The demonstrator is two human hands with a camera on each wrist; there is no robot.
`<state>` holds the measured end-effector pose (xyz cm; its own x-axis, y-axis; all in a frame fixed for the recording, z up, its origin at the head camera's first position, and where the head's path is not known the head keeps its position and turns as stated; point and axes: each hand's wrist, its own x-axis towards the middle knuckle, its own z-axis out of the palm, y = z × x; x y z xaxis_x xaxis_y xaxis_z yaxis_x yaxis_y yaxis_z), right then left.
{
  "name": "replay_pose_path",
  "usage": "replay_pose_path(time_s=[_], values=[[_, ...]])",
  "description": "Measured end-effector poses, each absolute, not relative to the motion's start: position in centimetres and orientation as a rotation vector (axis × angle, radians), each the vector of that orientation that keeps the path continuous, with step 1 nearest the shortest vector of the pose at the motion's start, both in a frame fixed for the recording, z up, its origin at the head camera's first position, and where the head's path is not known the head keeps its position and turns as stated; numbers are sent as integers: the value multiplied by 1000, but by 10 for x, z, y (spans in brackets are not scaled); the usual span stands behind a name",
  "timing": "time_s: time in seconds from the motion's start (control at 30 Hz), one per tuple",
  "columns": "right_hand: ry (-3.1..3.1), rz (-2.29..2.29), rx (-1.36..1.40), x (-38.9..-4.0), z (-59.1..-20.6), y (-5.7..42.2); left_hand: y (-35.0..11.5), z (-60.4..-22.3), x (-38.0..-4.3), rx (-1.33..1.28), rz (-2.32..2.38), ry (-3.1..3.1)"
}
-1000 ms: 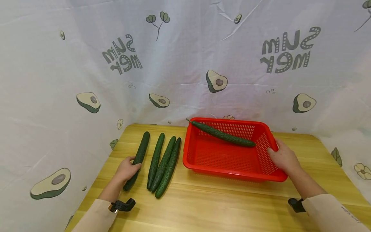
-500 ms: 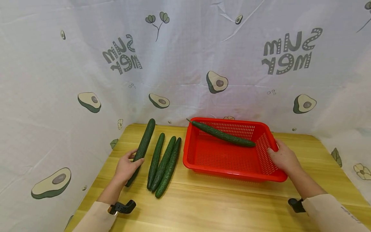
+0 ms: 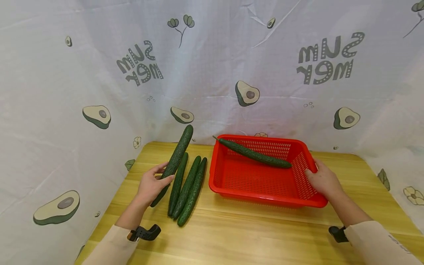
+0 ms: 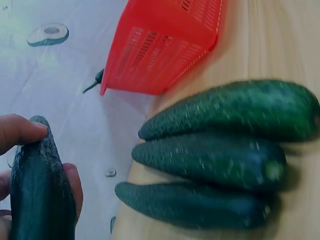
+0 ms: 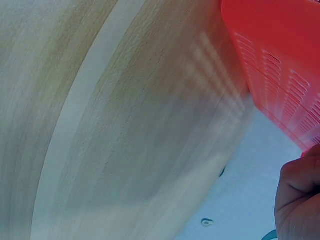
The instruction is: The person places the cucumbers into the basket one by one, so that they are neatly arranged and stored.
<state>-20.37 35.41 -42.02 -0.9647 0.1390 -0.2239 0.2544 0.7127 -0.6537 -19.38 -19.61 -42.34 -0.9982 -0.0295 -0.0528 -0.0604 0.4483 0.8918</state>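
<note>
While left fingers [image 4: 22,131] pinch a cucumber [image 3: 176,158], right fingers [image 3: 310,175] grip a basket [image 3: 258,184], uncropped only in head view

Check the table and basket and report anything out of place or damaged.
One oddity: the cucumber in the red basket lies slantwise, its stem poking out past the far left corner instead of lying inside. Nothing looks spilled or broken; three cucumbers lie side by side on the table.

Bare right hand [image 5: 302,197] touches a red slotted plastic basket [image 5: 281,62]. Light-brown wood-grain tabletop [image 5: 135,115] lies beside it; pale avocado-printed cloth [image 5: 255,167] appears below it in view.
</note>
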Motion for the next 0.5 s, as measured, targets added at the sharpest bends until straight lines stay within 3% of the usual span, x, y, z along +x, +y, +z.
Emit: replay_pose_path(time_s=[0.5], values=[[2788,-1071,314,-202,-426,354,-152,-412,-197,331,1641,2677]])
